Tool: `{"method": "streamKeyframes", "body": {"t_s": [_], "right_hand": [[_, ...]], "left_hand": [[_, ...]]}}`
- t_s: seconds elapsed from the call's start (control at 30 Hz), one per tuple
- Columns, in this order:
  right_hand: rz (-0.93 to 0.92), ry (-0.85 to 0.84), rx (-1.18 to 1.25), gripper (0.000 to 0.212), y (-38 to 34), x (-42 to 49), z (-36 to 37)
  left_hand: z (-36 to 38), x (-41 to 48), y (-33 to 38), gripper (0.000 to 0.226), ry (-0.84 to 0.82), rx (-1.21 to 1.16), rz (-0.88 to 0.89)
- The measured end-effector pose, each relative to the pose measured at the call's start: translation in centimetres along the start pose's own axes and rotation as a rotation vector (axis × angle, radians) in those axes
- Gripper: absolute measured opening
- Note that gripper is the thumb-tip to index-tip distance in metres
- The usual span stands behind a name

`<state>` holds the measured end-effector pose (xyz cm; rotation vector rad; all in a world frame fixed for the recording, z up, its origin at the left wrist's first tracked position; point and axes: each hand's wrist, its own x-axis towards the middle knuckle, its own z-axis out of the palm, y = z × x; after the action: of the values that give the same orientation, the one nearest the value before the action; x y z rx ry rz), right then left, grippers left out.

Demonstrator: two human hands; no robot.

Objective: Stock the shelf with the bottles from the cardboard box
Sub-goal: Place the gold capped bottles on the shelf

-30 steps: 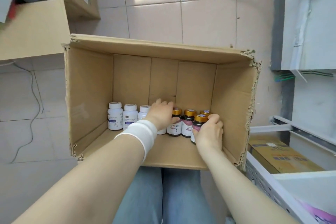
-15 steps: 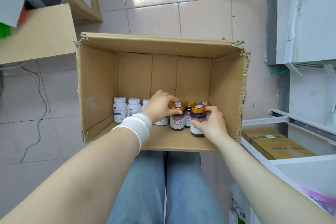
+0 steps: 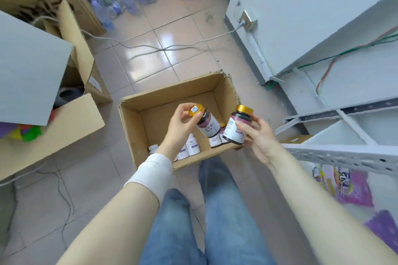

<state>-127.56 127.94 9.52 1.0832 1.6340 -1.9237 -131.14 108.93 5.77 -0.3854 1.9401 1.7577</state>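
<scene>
Holding a gold-capped bottle in your left hand and a second bottle in your right hand, you have both of them in the air above the open cardboard box. Your left fingers curl round the cap and shoulder, so that bottle leans with its cap up and to the left. Your right fingers wrap the body of the other, which is nearly upright. The two sit close together; whether they touch is not clear. Below them, white bottles stand along the near wall of the box, and a few more dark bottles show partly behind the held pair. The box rests on the tiled floor just ahead of your knees. The white metal shelf is on your right, with purple packets on a lower level. This looks like the carry from box to shelf, early in the job. Next you need to swing right and set each bottle down upright on a bare board.
</scene>
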Motion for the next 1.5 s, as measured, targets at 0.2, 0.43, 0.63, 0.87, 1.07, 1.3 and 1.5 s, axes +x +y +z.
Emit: {"method": "streamKeyframes", "body": {"t_s": [0.2, 0.43, 0.63, 0.87, 1.07, 1.3, 1.5], "right_hand": [[-0.143, -0.008, 0.585, 0.02, 1.2, -12.4, -0.3], [-0.282, 0.066, 0.926, 0.025, 3.3, -24.8, -2.4], [-0.502, 0.144, 0.954, 0.053, 7.0, -36.2, -8.8], [-0.698, 0.309, 0.916, 0.026, 16.6, -52.9, -21.2], [-0.825, 0.522, 0.829, 0.04, 24.9, -66.1, -31.7], [-0.958, 0.723, 0.796, 0.066, 31.8, -76.6, -43.5], [-1.085, 0.812, 0.762, 0.088, 33.7, -83.0, -55.4]], "left_hand": [[1.9, -8.0, 6.0, 0.011, -0.179, -0.164, 0.09], [6.5, -19.0, 11.1, 0.021, -0.38, -0.19, 0.106], [13.6, -30.0, 13.2, 0.025, -0.601, -0.21, 0.162], [27.0, -49.8, 11.4, 0.042, -0.952, -0.216, 0.263], [38.0, -65.8, 8.9, 0.029, -1.14, -0.106, 0.358], [48.8, -78.1, 8.1, 0.025, -1.325, -0.011, 0.437], [59.9, -86.1, 7.6, 0.015, -1.452, 0.092, 0.587]]}}
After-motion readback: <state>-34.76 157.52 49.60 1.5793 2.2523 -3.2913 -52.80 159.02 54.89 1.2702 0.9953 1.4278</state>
